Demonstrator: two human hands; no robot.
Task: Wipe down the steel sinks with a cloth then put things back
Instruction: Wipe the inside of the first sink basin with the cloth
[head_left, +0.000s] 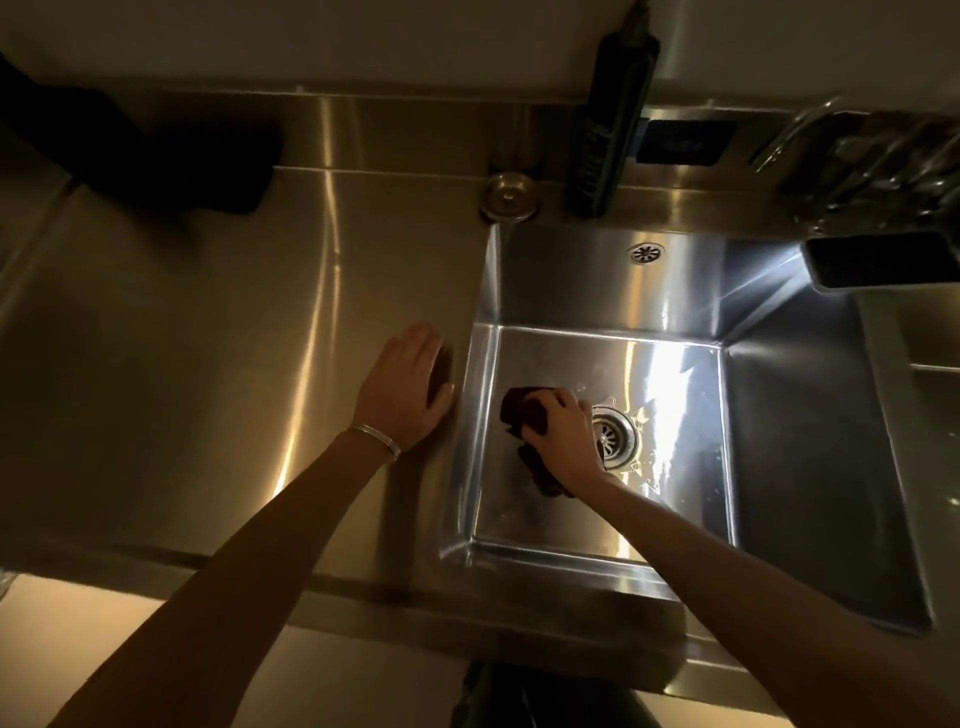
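A person's rt hand (563, 431), fingers curled and clutching a dark cloth (524, 410), presses it onto the floor of a steel sink (571, 280), just left of the round drain strainer (615, 436). Part of the cloth trails out below the wrist toward the front wall. The left hand (410, 384) lies flat with straight fingers, grasping nothing, on the steel counter (208, 312) next to the sink's left rim; a thin bracelet (376, 439) circles that wrist. Bright glare streaks the basin floor and back-rt corner. A small round overflow grille (645, 253) sits high on the back wall. On the ledge behind the basin, a tall dark bottle (608, 130) stands against the backsplash, w/ a round metal plug (508, 196) beside it at the sink's back-left corner. A flat dark slab (878, 265), poss. a phone, rests at the sink's upper-rt edge, below a blurred cluster of shiny metal fittings (883, 156) that cannot be made out. A black object (156, 150), too dark to identify, lies at the counter's far left.
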